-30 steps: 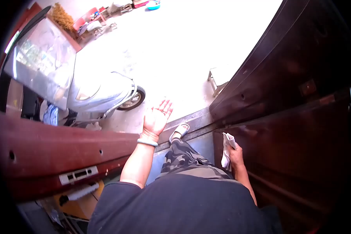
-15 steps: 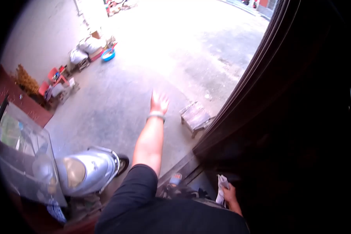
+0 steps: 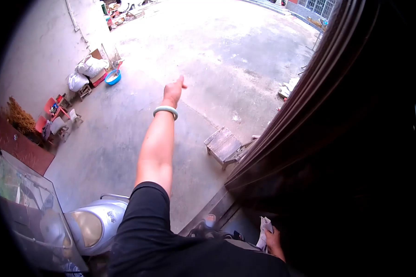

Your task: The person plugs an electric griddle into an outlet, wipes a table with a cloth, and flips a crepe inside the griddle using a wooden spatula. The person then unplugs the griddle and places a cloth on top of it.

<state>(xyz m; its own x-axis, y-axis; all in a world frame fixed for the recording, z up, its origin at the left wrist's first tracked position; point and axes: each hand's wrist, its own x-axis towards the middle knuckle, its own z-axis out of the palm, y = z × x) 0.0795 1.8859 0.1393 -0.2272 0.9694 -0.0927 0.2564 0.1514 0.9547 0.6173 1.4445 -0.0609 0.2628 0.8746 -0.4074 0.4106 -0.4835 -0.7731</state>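
Currently | left hand point(image 3: 174, 90) outstretched, half-curled | right hand point(image 3: 273, 238) gripping folded white bundle point(image 3: 264, 230)

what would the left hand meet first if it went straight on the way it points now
Ahead of the left hand, the way looks free over the bare ground as far as the picture shows. Depth is unclear; if its line slopes down, the ground would likely come first.

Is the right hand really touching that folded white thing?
Touching. The head view shows the right hand gripping the folded white thing, with no gap between them.
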